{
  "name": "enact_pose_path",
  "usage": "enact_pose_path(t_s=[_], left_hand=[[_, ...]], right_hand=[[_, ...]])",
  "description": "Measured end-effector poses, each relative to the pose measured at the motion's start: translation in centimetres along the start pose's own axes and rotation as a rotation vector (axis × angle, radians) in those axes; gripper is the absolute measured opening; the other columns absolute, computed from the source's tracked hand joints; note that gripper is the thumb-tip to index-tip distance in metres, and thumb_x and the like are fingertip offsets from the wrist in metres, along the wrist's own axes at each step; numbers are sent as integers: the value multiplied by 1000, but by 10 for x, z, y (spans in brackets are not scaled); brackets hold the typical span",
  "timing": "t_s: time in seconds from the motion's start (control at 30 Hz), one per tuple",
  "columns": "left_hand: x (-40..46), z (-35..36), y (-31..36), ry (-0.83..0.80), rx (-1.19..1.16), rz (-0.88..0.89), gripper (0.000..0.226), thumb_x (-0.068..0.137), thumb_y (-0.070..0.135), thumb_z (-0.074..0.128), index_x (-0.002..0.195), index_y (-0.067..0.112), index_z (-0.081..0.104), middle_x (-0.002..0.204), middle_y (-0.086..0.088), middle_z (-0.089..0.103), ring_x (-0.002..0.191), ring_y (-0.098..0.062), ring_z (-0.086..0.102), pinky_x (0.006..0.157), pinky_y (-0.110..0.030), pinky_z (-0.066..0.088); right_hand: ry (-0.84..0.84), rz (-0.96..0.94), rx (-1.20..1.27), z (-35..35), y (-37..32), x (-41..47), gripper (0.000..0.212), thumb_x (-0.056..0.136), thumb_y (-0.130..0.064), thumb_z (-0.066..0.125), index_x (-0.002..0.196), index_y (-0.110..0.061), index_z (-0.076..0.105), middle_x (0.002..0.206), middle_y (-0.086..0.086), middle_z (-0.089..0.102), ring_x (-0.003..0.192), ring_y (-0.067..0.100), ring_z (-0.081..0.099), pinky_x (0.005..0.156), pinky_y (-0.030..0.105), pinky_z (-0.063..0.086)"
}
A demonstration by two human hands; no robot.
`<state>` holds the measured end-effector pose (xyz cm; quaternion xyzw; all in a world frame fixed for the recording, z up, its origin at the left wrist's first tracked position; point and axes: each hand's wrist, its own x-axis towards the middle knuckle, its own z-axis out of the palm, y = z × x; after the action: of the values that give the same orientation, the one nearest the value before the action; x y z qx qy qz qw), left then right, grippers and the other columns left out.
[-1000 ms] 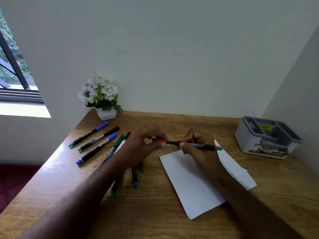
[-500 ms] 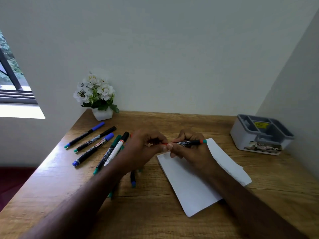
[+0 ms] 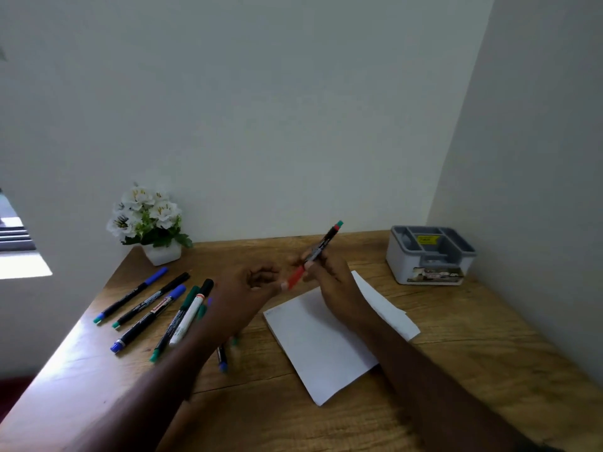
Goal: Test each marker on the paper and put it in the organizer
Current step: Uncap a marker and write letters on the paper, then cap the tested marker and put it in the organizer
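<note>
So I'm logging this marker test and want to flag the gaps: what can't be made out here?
Head view only:
- Red-capped marker: motion-blurred; cap on or coming off unclear.
- Left hand fingers: blurred; grip on the cap unclear.
- Markers under the left forearm: mostly hidden, count unclear.
- Paper: faint corner marks too small to read.
- Organizer: label illegible.

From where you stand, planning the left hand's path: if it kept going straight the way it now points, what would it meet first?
The left hand points right, at the red cap of the marker that the right hand holds. Its fingers already look to be at the cap; depth is unclear.
</note>
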<state>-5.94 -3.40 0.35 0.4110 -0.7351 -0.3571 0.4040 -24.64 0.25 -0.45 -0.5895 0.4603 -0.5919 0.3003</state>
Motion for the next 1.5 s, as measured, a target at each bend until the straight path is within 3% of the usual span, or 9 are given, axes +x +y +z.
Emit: enact_pose_path(t_s=[0.13,0.23,0.47,0.57,0.73,0.83,1.07,1.33,1.5], left_hand=[[17,13,17,-30,134,79,7,86,29,73,92,28,68,85,11,69,80,1,63,74,-14,48],[33,31,33,-54,275,146,8,87,30,71,91,22,70,81,12,68,75,3,60,64,-5,39],[66,94,50,-214,300,342,6,84,19,71,81,16,74,77,10,70,73,-5,63,70,-30,53],[75,117,54,-255,319,374,6,85,22,71,84,17,75,81,10,70,76,-3,63,73,-32,54],[81,136,67,-296,340,416,10,86,20,71,85,11,75,81,9,69,72,4,59,66,-11,44],[82,138,73,-307,349,418,13,87,21,70,88,9,75,85,4,72,76,-3,62,69,-19,48],[86,131,75,-297,362,409,15,89,21,68,94,9,76,90,2,73,79,-6,65,73,-22,52],[82,107,69,-253,339,385,7,86,17,70,84,13,75,75,11,71,71,0,66,68,-20,52],[66,68,62,-215,353,335,8,86,18,69,81,16,75,73,9,72,69,-4,67,67,-22,54]], right_hand=[[117,-33,-234,-19,-4,4,12,101,-14,50,99,-11,62,80,4,65,72,14,62,67,37,52],[176,-73,-498,-53,-5,5,13,97,-15,58,95,-10,70,83,1,65,76,10,58,69,29,44],[431,5,-708,-173,-50,-6,11,77,-8,76,84,-17,75,86,-2,72,75,6,66,67,14,54],[412,5,-863,-206,-66,-3,11,81,-8,75,89,-14,78,88,1,74,74,7,66,65,-2,42],[287,51,-939,-215,-71,9,20,80,-4,73,94,-18,73,84,-2,70,81,9,66,75,22,56],[199,69,-1002,-206,-67,22,25,76,-2,71,90,-21,65,83,-4,68,87,15,64,74,32,58],[-30,144,-1094,-192,-61,35,13,75,-10,76,81,-19,70,93,2,67,86,17,63,78,35,58],[95,72,-1089,-180,-86,31,30,73,-16,83,100,-18,71,100,-5,55,91,10,53,74,26,44],[47,-74,-954,-119,-90,24,16,75,-16,78,87,-21,69,91,-7,60,84,9,56,74,26,47]])
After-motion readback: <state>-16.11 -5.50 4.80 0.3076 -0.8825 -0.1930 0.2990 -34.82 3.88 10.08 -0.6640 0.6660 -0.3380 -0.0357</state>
